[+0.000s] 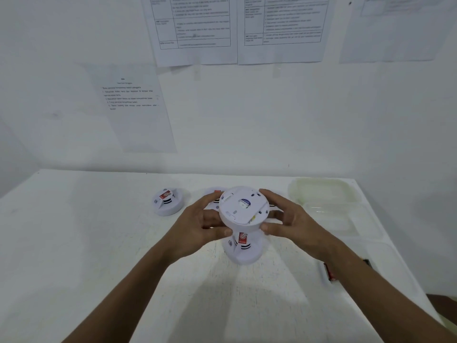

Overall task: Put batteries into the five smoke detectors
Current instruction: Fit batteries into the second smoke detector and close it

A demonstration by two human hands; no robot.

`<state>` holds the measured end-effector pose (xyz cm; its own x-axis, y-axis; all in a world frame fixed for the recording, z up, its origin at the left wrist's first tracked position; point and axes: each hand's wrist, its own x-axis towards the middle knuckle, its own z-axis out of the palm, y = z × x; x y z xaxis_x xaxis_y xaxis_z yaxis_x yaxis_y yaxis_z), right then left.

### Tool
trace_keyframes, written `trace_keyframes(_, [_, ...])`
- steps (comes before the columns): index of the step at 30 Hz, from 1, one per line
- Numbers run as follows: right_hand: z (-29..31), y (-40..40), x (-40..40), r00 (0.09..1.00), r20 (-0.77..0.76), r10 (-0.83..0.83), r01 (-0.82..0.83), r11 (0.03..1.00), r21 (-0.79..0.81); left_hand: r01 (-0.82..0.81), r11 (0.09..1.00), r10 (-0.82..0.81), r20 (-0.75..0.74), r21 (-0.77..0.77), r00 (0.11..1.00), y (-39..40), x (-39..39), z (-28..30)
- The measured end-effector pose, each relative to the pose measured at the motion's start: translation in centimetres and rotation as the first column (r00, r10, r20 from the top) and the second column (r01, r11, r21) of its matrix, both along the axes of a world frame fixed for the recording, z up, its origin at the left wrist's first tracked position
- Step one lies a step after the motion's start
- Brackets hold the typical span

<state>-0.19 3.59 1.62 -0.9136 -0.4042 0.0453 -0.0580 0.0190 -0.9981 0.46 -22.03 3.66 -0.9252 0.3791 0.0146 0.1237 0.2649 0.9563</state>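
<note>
Four smoke detectors show on the white table (99, 243), which fills the lower half of the view below a wall hung with printed sheets (195, 28). At two o'clock from the hands sit clear plastic containers (324, 191), and at four o'clock a red battery (330, 272) lies partly behind the right forearm. One resting detector (168, 201) sits at ten o'clock, another (215, 194) is half hidden behind the left fingers, and a third (243, 248) stands directly under the hands at six o'clock. The held detector (243, 209) is off the table, underside up, gripped by its rim: the left hand (197, 226) curls round its nine o'clock edge, the right hand (286, 219) round its three o'clock edge. A seam gapes at its five o'clock edge, so the back plate seems the step in hand. To do it well, I would keep the thumbs on the rim, twist the two halves evenly against each other, and avoid levering at the gap.
</note>
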Motion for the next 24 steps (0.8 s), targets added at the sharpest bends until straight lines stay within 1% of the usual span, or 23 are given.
trace_keyframes(2, [0.1,0.0,0.3,0.995,0.043,0.094,-0.095,0.995,0.030,-0.012,1.000,0.013,-0.023,0.015,1.000,-0.1,-0.1,0.0])
trace_keyframes(4, [0.0,-0.8,0.6,0.990,0.068,0.125,-0.131,0.987,0.095,-0.033,0.998,0.028,-0.100,-0.051,0.995,0.5,0.0,-0.1])
trace_keyframes(5, [0.0,-1.3,0.7,0.994,0.055,0.092,-0.099,0.986,0.136,-0.047,0.996,0.037,-0.132,-0.079,0.991,1.0,0.2,-0.2])
trace_keyframes(7, [-0.2,-2.1,0.6,1.000,-0.024,-0.006,0.010,0.982,0.190,-0.057,0.994,0.041,-0.162,-0.098,0.986,1.8,0.4,-0.4])
trace_keyframes(9, [-0.1,-2.0,0.3,0.997,-0.051,-0.050,0.058,0.985,0.162,-0.019,0.996,0.007,-0.145,-0.084,0.989,1.9,0.3,-0.4])
trace_keyframes(10, [0.2,-1.5,0.2,0.999,-0.037,-0.034,0.038,0.991,0.125,0.016,0.998,-0.023,-0.119,-0.066,0.993,1.6,0.1,-0.3])
trace_keyframes(12, [0.9,-0.6,0.1,0.998,-0.017,0.058,-0.056,0.996,0.064,0.066,0.997,-0.068,-0.062,-0.043,0.996,0.8,-0.1,0.1])
trace_keyframes(14, [1.2,0.1,0.1,0.989,-0.003,0.150,-0.150,0.987,0.062,0.087,0.993,-0.089,-0.026,-0.078,0.996,0.1,-0.3,0.3])
trace_keyframes(15, [1.1,0.3,0.0,0.985,0.014,0.170,-0.171,0.983,0.066,0.101,0.990,-0.103,-0.011,-0.097,0.995,0.0,-0.4,0.3])
trace_keyframes(17, [0.6,0.5,-0.1,0.987,0.053,0.149,-0.152,0.987,0.052,0.117,0.987,-0.118,0.003,-0.114,0.993,0.0,-0.4,0.3])
trace_keyframes(19, [0.3,0.4,0.0,0.992,0.068,0.102,-0.102,0.995,-0.002,0.097,0.988,-0.101,-0.024,-0.117,0.995,0.1,-0.4,0.5])
trace_keyframes(21, [0.4,0.2,0.3,0.996,0.035,0.084,-0.083,0.996,-0.030,0.070,0.989,-0.082,-0.085,-0.131,0.993,0.4,-0.3,0.4])
trace_keyframes(24, [0.7,-0.1,0.6,0.994,-0.059,0.091,-0.087,0.994,0.067,-0.068,0.986,0.043,-0.158,-0.155,0.987,1.0,-0.1,-0.4])
